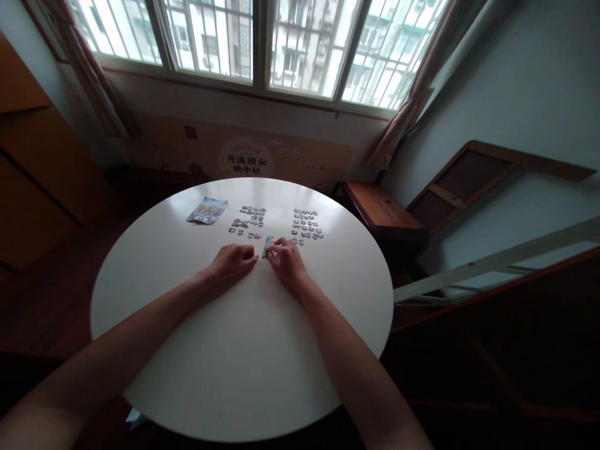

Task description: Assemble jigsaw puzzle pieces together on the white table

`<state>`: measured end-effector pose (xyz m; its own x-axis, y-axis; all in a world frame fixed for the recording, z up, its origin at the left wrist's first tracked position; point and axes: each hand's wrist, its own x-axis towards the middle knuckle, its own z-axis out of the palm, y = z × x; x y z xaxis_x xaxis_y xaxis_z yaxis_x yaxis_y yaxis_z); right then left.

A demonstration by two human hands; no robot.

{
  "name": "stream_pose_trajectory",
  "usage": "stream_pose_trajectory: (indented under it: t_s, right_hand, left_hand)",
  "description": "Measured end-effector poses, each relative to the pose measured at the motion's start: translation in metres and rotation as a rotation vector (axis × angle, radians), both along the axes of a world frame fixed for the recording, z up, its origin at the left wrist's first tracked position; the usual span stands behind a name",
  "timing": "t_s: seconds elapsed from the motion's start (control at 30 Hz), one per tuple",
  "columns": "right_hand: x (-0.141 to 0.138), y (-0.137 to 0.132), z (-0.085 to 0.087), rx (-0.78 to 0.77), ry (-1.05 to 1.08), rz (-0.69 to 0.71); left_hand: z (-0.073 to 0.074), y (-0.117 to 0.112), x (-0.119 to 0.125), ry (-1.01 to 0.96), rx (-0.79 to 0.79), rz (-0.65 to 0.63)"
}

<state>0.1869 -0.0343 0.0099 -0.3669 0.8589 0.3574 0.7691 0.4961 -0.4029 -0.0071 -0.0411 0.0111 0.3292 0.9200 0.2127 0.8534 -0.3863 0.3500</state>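
Both of my hands rest near the middle of a round white table [244, 350]. My right hand [285, 259] pinches a small strip of joined puzzle pieces [267, 244] with its fingertips. My left hand [233, 260] lies curled on the table just left of that strip, fingers closed; I cannot make out anything in it. Beyond the hands lie two groups of loose puzzle pieces, one [247, 221] to the left and one [306, 225] to the right.
A small printed picture card [207, 210] lies at the far left of the pieces. A wooden side table [380, 209] stands right of the round table, below a barred window [262, 44]. A wooden frame [469, 181] leans on the right wall.
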Motion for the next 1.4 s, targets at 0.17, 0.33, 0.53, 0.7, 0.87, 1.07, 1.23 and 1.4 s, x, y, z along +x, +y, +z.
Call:
stream_pose_trajectory:
  t_s: [0.17, 0.33, 0.53, 0.7, 0.87, 1.07, 1.23, 1.4]
  right_hand:
    - [0.001, -0.001, -0.001, -0.009, 0.006, -0.006]
    - [0.002, 0.0, -0.003, -0.018, 0.025, -0.02]
    - [0.001, 0.001, -0.005, -0.017, 0.031, -0.031]
    - [0.001, 0.003, -0.006, -0.041, 0.026, -0.044]
    - [0.001, 0.005, -0.007, -0.035, 0.067, -0.062]
    - [0.003, 0.006, -0.008, -0.039, 0.068, -0.04]
    - [0.002, 0.006, -0.009, -0.067, 0.059, -0.039]
    - [0.002, 0.007, -0.01, -0.072, 0.063, -0.047]
  left_hand:
    - [0.001, 0.0, 0.0, -0.009, -0.016, -0.004]
    - [0.0, 0.001, 0.001, -0.01, -0.016, 0.005]
    - [-0.002, 0.002, -0.001, -0.01, -0.003, -0.006]
    - [-0.002, 0.001, 0.0, -0.011, -0.003, 0.004]
    - [-0.002, 0.0, 0.0, -0.011, -0.007, 0.004]
    - [0.001, -0.001, 0.001, -0.017, -0.012, 0.0]
    - [0.001, -0.001, 0.001, -0.009, -0.012, 0.009]
    - [-0.003, 0.001, 0.0, 0.001, -0.009, 0.01]
